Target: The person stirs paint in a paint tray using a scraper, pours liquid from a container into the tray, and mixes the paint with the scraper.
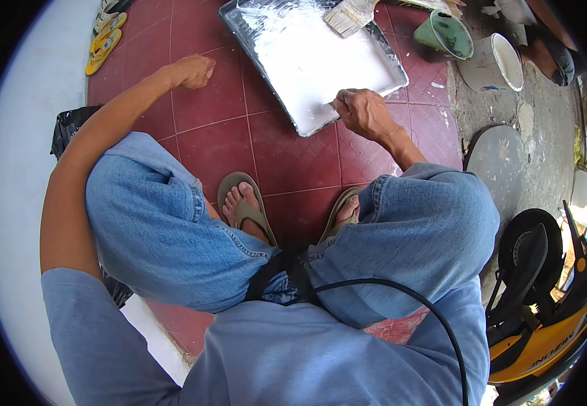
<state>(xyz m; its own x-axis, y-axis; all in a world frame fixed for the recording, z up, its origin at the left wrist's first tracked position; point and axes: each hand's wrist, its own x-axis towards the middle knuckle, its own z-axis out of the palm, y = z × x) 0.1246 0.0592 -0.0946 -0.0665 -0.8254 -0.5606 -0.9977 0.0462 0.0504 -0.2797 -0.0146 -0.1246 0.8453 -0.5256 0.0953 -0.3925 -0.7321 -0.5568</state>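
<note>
A black tray [261,70] coated with white paint lies on the red tiles. My right hand [364,111] is closed at the tray's near right edge, its fingertips pinched over the rim; what they hold, if anything, is too small to make out. Out to the left of the tray, my left hand [194,72] hangs above the tiles with its fingers curled closed, nothing visible in them. A wide brush [349,16] with paint-covered bristles rests across the tray's far right side.
A green bucket [443,35] and a whitish bucket [491,64] stand right of the tray. Yellow sandals [106,49] lie by the left wall. A round grey disc [496,162] and a yellow-black motorbike [544,338] are at the right. Part of another person shows at top right.
</note>
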